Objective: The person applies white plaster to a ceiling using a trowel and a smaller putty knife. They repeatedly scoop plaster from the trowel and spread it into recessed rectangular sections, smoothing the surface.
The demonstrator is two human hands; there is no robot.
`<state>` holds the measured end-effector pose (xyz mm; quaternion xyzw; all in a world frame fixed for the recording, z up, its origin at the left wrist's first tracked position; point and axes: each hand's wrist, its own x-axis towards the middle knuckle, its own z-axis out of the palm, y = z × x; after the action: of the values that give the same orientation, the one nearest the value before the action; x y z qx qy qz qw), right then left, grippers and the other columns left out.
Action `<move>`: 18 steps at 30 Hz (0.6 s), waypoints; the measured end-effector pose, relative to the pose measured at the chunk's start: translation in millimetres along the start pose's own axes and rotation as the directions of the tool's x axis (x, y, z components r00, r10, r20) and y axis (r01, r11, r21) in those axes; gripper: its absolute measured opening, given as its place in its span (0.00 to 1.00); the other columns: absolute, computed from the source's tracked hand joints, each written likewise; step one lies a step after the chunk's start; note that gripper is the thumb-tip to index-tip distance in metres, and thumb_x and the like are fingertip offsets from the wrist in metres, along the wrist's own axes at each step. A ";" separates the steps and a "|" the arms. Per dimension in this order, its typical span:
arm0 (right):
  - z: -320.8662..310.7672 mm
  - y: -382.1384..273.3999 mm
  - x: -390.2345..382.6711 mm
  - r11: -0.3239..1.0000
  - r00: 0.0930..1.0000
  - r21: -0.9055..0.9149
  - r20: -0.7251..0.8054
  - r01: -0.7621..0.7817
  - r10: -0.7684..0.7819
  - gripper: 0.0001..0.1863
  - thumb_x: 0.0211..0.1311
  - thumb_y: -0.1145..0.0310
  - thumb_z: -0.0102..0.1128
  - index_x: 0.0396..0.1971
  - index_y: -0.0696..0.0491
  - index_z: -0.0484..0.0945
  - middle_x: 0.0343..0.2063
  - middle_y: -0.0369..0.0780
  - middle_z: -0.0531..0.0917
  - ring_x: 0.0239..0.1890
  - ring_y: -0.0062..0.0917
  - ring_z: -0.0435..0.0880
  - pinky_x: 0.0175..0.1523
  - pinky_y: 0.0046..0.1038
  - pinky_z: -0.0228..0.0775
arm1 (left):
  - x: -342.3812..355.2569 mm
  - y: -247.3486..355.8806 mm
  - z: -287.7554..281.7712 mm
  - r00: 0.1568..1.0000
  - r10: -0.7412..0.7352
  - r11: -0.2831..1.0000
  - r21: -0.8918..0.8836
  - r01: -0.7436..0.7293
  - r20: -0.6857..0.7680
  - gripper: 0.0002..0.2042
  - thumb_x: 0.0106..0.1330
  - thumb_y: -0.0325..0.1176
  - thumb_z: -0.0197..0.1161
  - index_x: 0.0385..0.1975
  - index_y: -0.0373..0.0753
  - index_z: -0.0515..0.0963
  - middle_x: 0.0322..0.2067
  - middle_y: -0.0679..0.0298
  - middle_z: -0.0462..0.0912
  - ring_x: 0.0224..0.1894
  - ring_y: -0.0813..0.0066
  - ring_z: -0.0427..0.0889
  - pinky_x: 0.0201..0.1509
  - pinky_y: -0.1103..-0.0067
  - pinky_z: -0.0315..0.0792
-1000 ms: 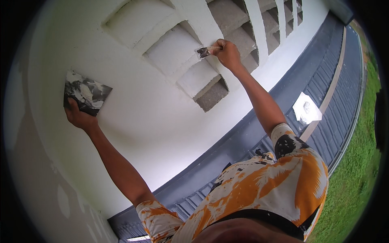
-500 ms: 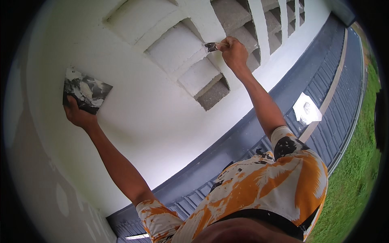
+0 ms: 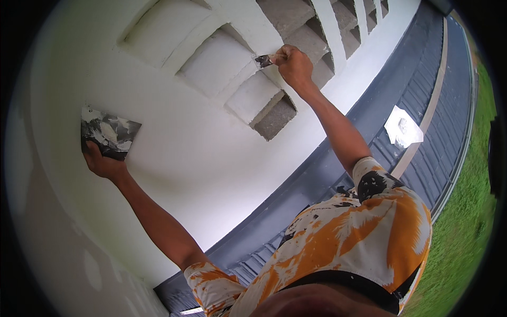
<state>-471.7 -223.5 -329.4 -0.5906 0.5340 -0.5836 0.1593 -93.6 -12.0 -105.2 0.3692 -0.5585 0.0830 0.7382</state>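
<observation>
My left hand (image 3: 104, 162) grips the lower edge of a dark, flat plate (image 3: 112, 129) smeared with white filler, held out at the left in front of the white wall (image 3: 179, 148). In my right hand (image 3: 293, 64) is a small putty knife (image 3: 263, 61), its blade dark with white smears. The blade is at the edge of a recessed opening in the wall, by the rib between a white-coated recess (image 3: 217, 62) and the bare grey ones. My fingers are closed around its handle.
Bare grey block recesses (image 3: 309, 45) run off to the upper right. Below the wall lies dark ribbed roofing (image 3: 417, 100), with a white sheet bearing a lump of white filler (image 3: 403, 127) on it. Green grass (image 3: 459, 253) lies beyond the roof's edge at the right.
The wall openings and my right hand with the putty knife have shifted slightly left in view. The plate in my left hand sits a little lower. Both grips are unchanged.
</observation>
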 end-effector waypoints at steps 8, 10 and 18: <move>-20.3 -18.4 -17.6 0.967 0.950 0.253 0.311 -0.039 -0.043 0.10 0.57 0.66 0.72 0.31 0.56 0.82 0.24 0.41 0.83 0.28 0.27 0.80 0.38 0.29 0.70 | 1.3 0.8 -6.0 1.000 0.027 0.998 0.065 -0.028 0.005 0.30 0.68 0.43 0.66 0.59 0.23 0.68 0.58 0.47 0.73 0.58 0.53 0.76 0.62 0.62 0.73; -0.7 -27.4 -25.6 0.968 0.954 0.251 0.287 0.013 -0.088 0.10 0.57 0.65 0.72 0.31 0.54 0.82 0.29 0.41 0.85 0.32 0.33 0.82 0.40 0.33 0.71 | -1.0 0.5 -2.2 1.000 0.012 0.998 0.054 -0.011 -0.003 0.30 0.68 0.43 0.66 0.59 0.23 0.68 0.59 0.47 0.73 0.58 0.53 0.76 0.62 0.62 0.73; -34.6 23.2 16.6 0.988 0.990 0.153 -0.140 0.003 0.019 0.12 0.59 0.66 0.70 0.41 0.53 0.83 0.28 0.40 0.84 0.29 0.29 0.81 0.36 0.30 0.71 | 2.0 -2.7 -4.1 1.000 0.018 0.999 0.027 -0.018 0.008 0.30 0.67 0.42 0.67 0.60 0.23 0.68 0.59 0.47 0.73 0.58 0.53 0.77 0.61 0.62 0.74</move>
<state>-516.0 -230.8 -330.4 -0.5318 0.5000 -0.6626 0.1681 -88.3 -11.8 -105.1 0.3742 -0.5635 0.0957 0.7303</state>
